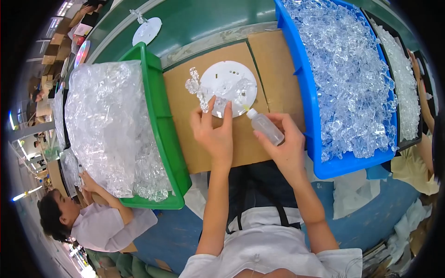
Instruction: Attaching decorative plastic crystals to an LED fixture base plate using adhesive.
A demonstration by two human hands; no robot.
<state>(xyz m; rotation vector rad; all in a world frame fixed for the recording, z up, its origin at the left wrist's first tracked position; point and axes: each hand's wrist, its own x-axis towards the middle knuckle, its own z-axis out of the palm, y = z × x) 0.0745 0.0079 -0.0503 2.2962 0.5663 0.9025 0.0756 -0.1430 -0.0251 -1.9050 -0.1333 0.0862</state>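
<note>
In my right hand [289, 146] is a small translucent squeeze bottle [267, 129] with a white cap and a thin yellowish tip. The bottle tilts, its tip pointing up and left toward the near edge of a round white disc [223, 70]. My left hand [214, 139] is closed, with thumb and fingers around a clear plastic piece [220, 104] at that edge. A clear, knobbly plastic figure [194, 83] stands along the disc's left side. More clear plastic lies over the disc, its shape hard to make out. Brown cardboard [185, 125] lies beneath.
A green bin [164, 134] with bagged clear parts stands left, and a blue bin [315, 139] heaped with clear plastic pieces stands right. Beyond it is a black bin [408, 139]. Another white disc [147, 31] lies at the far left. A person [102, 222] works at the lower left.
</note>
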